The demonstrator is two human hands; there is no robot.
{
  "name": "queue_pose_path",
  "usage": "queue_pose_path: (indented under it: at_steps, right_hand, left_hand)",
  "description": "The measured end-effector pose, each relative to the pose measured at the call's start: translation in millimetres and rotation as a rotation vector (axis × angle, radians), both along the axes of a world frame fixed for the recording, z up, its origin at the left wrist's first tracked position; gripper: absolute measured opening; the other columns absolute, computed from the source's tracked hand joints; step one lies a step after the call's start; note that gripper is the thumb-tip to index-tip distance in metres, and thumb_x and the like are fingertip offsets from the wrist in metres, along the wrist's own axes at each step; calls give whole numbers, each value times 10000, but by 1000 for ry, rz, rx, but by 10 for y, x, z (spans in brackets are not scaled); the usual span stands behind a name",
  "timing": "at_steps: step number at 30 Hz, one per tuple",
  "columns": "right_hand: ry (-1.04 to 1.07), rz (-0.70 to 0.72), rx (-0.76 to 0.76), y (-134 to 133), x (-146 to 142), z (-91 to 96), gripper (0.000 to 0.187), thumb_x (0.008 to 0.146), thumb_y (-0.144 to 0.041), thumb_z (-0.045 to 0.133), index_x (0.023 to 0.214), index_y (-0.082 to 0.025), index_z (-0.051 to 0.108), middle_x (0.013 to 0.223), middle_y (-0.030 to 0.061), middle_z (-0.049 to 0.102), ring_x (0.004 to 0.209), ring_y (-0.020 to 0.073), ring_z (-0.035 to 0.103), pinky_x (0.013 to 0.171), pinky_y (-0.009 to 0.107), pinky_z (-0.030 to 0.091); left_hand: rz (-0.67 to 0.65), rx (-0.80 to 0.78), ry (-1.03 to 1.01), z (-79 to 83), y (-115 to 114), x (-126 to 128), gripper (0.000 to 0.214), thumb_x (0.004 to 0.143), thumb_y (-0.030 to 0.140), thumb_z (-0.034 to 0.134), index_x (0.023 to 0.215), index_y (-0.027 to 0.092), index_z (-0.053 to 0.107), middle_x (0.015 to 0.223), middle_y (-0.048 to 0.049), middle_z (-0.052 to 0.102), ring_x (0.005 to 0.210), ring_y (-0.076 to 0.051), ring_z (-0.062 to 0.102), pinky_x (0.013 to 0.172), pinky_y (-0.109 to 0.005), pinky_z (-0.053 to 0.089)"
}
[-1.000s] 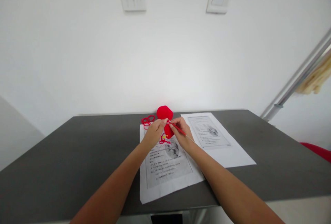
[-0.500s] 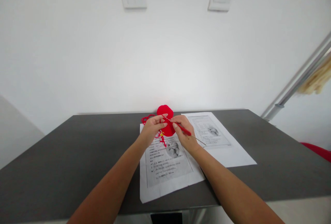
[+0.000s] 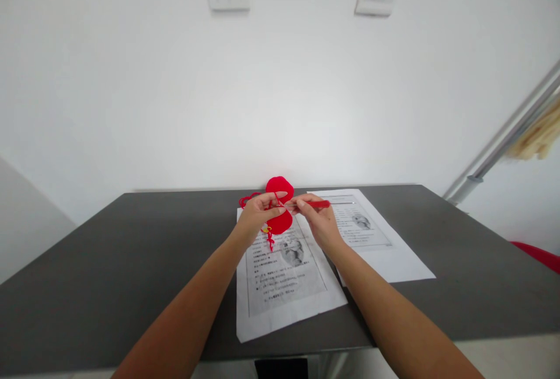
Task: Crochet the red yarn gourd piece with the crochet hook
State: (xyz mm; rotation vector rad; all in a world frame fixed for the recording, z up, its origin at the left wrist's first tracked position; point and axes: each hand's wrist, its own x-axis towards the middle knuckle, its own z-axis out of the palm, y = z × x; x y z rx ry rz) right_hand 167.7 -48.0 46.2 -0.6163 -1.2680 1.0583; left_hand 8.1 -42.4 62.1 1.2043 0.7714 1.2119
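Observation:
In my right hand (image 3: pixel 315 216) is a crochet hook with a red handle (image 3: pixel 319 204), its thin metal shaft lying almost level and its tip at my left fingers. My left hand (image 3: pixel 258 214) is closed in a pinch on red yarn (image 3: pixel 276 197), with a strand running over the forefinger. A short red yarn piece (image 3: pixel 270 241) dangles under that hand, beside a small yellow ring (image 3: pixel 266 229). Behind the fingers lie a round red bundle (image 3: pixel 280 184) and a second red rounded mass (image 3: pixel 280 223), both partly covered. What exactly the left fingertips pinch is too small to make out.
Two printed sheets lie on the dark table (image 3: pixel 175 251): the nearer sheet (image 3: pixel 280 318) under my hands, the other sheet (image 3: pixel 394 259) to the right. Loose red yarn (image 3: pixel 247 199) curls left of the bundle. The white wall (image 3: pixel 280 76) rises directly behind the table.
My right hand has turned the hook from a downward slant to nearly level. The dangling yarn piece and yellow ring have shifted slightly left and down. My left hand keeps its pinch.

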Motion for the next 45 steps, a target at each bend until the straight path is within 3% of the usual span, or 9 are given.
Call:
queue_pose_path:
  at_steps: [6,10,14,20,26,30,34,39,45]
  right_hand:
    - [221,121,-158,-20,-37,54,186,719,-365,730,781,-198,678,739,27,725,641,177,688,658,332,590]
    - [274,104,-162,-15,-41,48,184,732,-359,727,808,-203,664,760,30,732,665,183,707,678,331,610]
    - [260,94,-159,-11,-13,68,226,723,-395,728,805,-200,650,734,32,731,650,188,708,629,321,614]
    - [137,28,-102,-16,45,106,231,758,-417,688,801,-197,631,697,21,710,614,179,686,579,316,586]
    - [8,-98,34,-31,60,58,266,859,-435,562,776,-195,638,699,24,670,586,151,618,537,279,499]
    - [-338,-251,162,-59,67,27,377,929,-404,437,668,-199,615,623,8,584,535,128,516,534,269,407]
    - [-664,-250,219,-79,24,-5,161,858,-341,561,781,-212,618,596,-24,562,519,128,488,541,259,368]
    - [-672,-240,242,-115,-18,10,149,863,-299,509,813,-197,606,610,-24,565,531,125,486,534,236,361]
    - [-705,-222,219,-157,-15,47,225,867,-349,480,752,-179,571,598,-16,530,529,123,475,523,230,356]
  left_hand:
    - [-29,14,39,-6,3,14,402,584,197,792,977,159,714,763,-32,698,747,-163,632,772,-308,473]
    - [-76,27,31,0,-11,49,358,582,228,799,924,154,727,810,-55,718,759,-172,636,787,-317,471]
    - [-43,25,37,-5,-24,68,332,577,222,798,894,148,732,749,-38,700,720,-162,623,750,-302,469]
    - [62,65,89,-19,-9,59,271,580,212,782,842,159,737,625,6,626,589,-111,551,601,-240,444]
    - [140,37,94,3,-2,53,261,564,201,777,818,162,736,618,6,628,594,-116,558,594,-238,436]
    - [131,-3,2,28,-21,57,279,559,210,781,830,164,734,743,-38,700,707,-160,617,698,-285,462]
    - [116,-8,-45,55,-56,74,293,548,190,787,833,154,733,751,-44,708,722,-166,629,724,-291,466]
    - [43,-42,-125,94,-100,105,291,588,270,777,842,137,728,740,-59,717,734,-180,646,730,-293,478]
    - [114,-50,-178,105,-104,122,199,567,275,788,687,139,706,682,-35,701,668,-147,621,688,-266,474]
